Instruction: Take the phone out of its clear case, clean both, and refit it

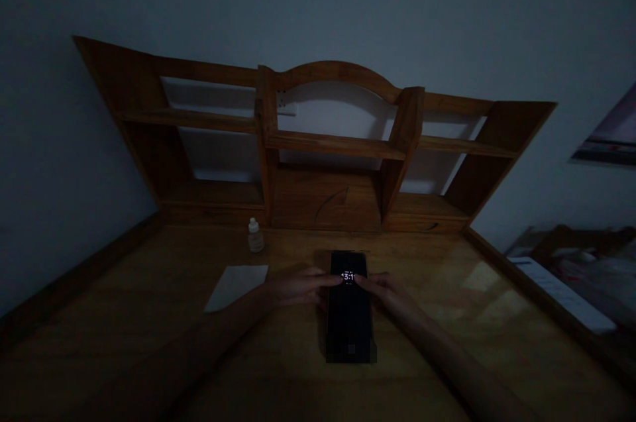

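A dark smartphone (pixel 349 316) with lit clock digits near its upper part is between my two hands, above the wooden desk. My left hand (pixel 303 284) grips its left edge, the thumb laid over the screen beside the digits and the fingers curled at the side and partly behind. From the right, my right hand (pixel 383 286) holds the opposite edge, its thumb also on the screen near the clock. The fingers under the phone are hidden. A white sheet of paper (pixel 233 286) lies to the left, close to my left forearm.
Behind the paper stands a small bottle with a white cap (pixel 255 238). A wooden shelf unit (pixel 328 144) runs along the desk's back against the wall. Past the raised right edge lie a white flat item (pixel 561 293) and a pale plastic-like bundle (pixel 596 279). The room is dim.
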A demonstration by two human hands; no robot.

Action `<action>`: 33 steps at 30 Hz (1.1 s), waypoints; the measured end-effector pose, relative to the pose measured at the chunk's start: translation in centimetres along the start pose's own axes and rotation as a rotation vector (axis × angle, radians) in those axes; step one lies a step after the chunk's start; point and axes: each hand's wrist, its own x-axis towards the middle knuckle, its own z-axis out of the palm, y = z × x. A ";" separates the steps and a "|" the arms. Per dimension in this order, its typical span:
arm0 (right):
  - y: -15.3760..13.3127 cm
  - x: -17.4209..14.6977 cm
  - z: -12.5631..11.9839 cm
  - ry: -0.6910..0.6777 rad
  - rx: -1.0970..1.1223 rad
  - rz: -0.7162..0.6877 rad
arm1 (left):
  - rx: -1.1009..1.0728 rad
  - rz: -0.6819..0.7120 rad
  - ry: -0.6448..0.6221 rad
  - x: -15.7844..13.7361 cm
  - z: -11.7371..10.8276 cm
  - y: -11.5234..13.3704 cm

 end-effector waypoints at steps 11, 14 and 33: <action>-0.1 -0.2 0.0 -0.007 -0.039 -0.042 | -0.055 0.023 0.048 0.1 0.2 0.1; 0.1 -0.1 0.0 0.014 -0.064 -0.051 | -0.052 0.026 0.072 0.1 0.3 0.1; -0.6 -0.8 0.7 0.145 -0.259 -0.096 | 0.039 0.095 -0.047 -0.1 0.4 0.1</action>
